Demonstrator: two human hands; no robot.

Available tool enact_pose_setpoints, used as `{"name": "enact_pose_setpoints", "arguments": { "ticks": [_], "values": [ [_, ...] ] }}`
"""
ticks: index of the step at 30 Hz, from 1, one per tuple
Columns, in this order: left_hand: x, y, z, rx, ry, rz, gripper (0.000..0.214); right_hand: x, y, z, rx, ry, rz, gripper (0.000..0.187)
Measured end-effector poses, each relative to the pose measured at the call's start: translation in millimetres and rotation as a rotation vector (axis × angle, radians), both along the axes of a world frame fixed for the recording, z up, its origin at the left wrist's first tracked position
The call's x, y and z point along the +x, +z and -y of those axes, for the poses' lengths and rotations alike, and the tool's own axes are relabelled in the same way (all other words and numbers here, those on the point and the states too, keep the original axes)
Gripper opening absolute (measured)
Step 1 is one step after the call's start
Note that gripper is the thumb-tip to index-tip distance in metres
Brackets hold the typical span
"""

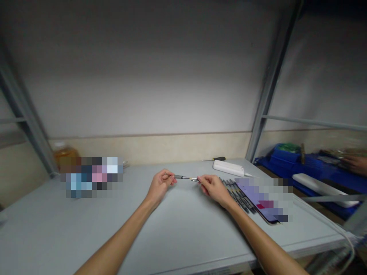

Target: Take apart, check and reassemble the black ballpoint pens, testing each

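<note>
My left hand (159, 187) pinches one end of a slim pen (185, 177), held level just above the table. At its other end, the fingertips of my right hand (213, 188) are closed on it, near a thin clip-like piece. The stretch between the hands has a dark grey section on the left and a thinner, light section on the right. Whether it is in one piece at the right fingertips cannot be made out. Several dark pens (239, 196) lie side by side on the table, just right of my right hand and partly hidden by it.
Beside the pens lies a purple pouch-like thing (249, 193), partly blurred out. Behind are a white power strip (228, 168) and a screwdriver (219, 158). Blurred items and an amber bottle (66, 154) stand at left. Another person's hand (357, 163) shows at far right, beyond the metal frame (269, 88).
</note>
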State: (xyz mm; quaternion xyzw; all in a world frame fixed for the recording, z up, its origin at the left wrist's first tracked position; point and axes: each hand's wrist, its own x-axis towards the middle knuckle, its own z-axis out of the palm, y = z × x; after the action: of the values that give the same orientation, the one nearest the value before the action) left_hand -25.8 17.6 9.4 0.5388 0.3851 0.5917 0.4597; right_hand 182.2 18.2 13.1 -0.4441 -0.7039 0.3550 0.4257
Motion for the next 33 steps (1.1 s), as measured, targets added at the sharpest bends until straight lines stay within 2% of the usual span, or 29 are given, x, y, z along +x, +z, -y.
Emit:
{"name": "enact_pose_setpoints", "arguments": {
  "ticks": [3, 6, 9, 12, 15, 19, 22, 26, 33],
  "values": [
    [0.0, -0.1, -0.9, -0.082, -0.029, 0.063, 0.025, 0.0, -0.6, -0.7, 0.122, -0.039, -0.027, 0.028],
    [-0.3, -0.1, -1.2, -0.193, -0.081, 0.139, 0.025, 1.1, -1.1, -0.2, 0.262, -0.089, 0.041, 0.028],
    [0.3, 0.0, -0.4, -0.258, -0.157, 0.166, 0.025, 1.4, -0.6, 1.8, 0.312, -0.098, 0.102, 0.022],
    [1.7, -1.7, 0.1, -0.246, -0.187, 0.083, 0.026, 0.2, 0.7, 4.6, 0.328, -0.093, 0.117, 0.022],
    [2.6, -4.6, 0.2, -0.139, -0.123, -0.042, 0.027, -0.9, 0.8, 5.7, 0.314, -0.089, 0.125, 0.024],
    [3.8, -3.1, 3.1, 0.035, -0.016, -0.197, 0.023, 0.3, -1.4, 2.2, 0.236, -0.054, 0.111, 0.031],
    [6.2, 2.2, 8.2, 0.102, 0.057, -0.294, 0.018, 1.9, -2.1, -0.5, 0.113, -0.012, 0.052, 0.035],
    [9.9, 5.7, 12.8, 0.133, 0.116, -0.359, 0.015, 2.6, -1.6, -0.3, -0.077, 0.062, -0.064, 0.036],
    [12.8, 0.7, 11.8, 0.142, 0.115, -0.363, 0.018, 1.2, -2.1, 0.0, -0.310, 0.163, -0.298, 0.033]
  ]
}}
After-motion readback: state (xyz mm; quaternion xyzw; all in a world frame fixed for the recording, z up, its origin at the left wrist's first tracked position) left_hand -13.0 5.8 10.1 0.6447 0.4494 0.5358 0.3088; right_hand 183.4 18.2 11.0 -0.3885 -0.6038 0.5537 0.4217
